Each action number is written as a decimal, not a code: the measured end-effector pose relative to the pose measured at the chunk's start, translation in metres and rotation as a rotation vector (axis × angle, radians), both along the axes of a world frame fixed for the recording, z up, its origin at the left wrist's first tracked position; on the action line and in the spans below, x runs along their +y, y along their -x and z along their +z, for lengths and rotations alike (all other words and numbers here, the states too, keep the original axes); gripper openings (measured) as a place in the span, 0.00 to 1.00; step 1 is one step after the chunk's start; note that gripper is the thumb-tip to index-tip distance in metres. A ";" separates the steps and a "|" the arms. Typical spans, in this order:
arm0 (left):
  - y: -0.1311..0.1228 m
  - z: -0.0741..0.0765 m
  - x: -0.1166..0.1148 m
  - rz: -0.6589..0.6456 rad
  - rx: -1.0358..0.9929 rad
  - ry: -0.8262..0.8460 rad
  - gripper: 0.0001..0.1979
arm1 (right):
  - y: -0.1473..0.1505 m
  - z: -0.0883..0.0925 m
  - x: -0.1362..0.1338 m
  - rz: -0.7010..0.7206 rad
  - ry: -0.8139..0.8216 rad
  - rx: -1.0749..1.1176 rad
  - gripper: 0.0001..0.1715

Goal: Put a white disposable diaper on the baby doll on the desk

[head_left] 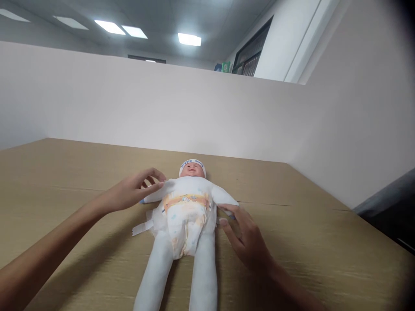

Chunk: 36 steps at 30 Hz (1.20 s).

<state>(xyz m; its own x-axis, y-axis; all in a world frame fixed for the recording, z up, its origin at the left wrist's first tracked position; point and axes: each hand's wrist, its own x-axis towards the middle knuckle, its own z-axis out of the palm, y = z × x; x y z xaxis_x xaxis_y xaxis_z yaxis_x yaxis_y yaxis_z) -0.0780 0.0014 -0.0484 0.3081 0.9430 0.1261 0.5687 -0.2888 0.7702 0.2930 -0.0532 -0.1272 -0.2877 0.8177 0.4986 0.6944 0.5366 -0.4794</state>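
A baby doll (204, 280) with a white cloth body lies on its back, head away from me, in a white cap (182, 167) with blue lettering. A diaper (186, 216) with an orange printed waistband covers its belly and passes between its legs. On the left side a white fastening tab (142, 227) sticks out flat. My left hand (139, 188) hovers at the doll's shoulder on the left, thumb and curved fingers apart. By the doll's arm on the right is my right hand (246, 237), thumb and fingers apart beside the diaper's edge. Neither hand visibly holds anything.
The doll rests on a wood-toned tabletop (81, 168). A pale partition (129, 99) rises behind the table, and a wall (350, 108) stands on the right. At the lower right is a dark object (389, 211) beside the table edge.
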 end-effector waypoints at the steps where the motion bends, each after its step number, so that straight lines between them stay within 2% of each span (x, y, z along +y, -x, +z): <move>1: -0.013 0.006 -0.007 -0.019 0.025 -0.082 0.22 | -0.007 -0.003 -0.002 -0.062 0.024 -0.019 0.17; 3: -0.046 0.014 -0.018 -0.121 0.086 -0.213 0.18 | -0.016 -0.011 -0.003 -0.119 0.077 -0.078 0.13; 6: -0.098 0.008 -0.020 -0.324 0.200 -0.354 0.15 | -0.018 -0.020 -0.001 -0.133 0.081 -0.159 0.12; 8: -0.124 -0.003 -0.013 -0.348 0.292 -0.403 0.14 | -0.016 -0.024 0.001 -0.154 0.080 -0.181 0.11; 10: -0.138 -0.014 -0.006 -0.309 0.378 -0.420 0.13 | -0.013 -0.024 0.004 -0.183 0.139 -0.174 0.09; 14: -0.143 -0.027 0.000 -0.266 0.429 -0.447 0.13 | -0.012 -0.017 0.012 -0.227 0.380 -0.110 0.06; 18: -0.141 -0.029 -0.003 -0.260 0.438 -0.455 0.17 | -0.012 -0.012 0.020 -0.235 0.557 -0.032 0.11; 22: -0.143 -0.029 -0.004 -0.248 0.456 -0.465 0.18 | -0.014 -0.013 0.027 -0.155 0.585 -0.021 0.19; 27: -0.144 -0.029 -0.005 -0.227 0.448 -0.457 0.20 | -0.034 -0.014 0.034 0.051 0.692 0.268 0.23; 30: -0.144 -0.029 -0.005 -0.220 0.451 -0.454 0.21 | -0.040 -0.008 0.033 0.090 0.739 0.339 0.25; 33: -0.143 -0.031 -0.004 -0.222 0.436 -0.453 0.22 | -0.029 0.006 0.033 0.122 0.736 0.443 0.25; 36: -0.143 -0.032 -0.003 -0.213 0.395 -0.441 0.27 | -0.004 0.018 0.041 0.154 0.701 0.473 0.26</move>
<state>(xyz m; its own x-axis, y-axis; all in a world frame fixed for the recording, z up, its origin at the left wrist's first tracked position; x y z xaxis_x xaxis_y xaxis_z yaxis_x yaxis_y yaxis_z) 0.0649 -0.0015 -0.0805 0.5862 0.7412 0.3270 0.6812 -0.6694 0.2963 0.2966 -0.0119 -0.1094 -0.3103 0.9506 -0.0116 0.2815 0.0802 -0.9562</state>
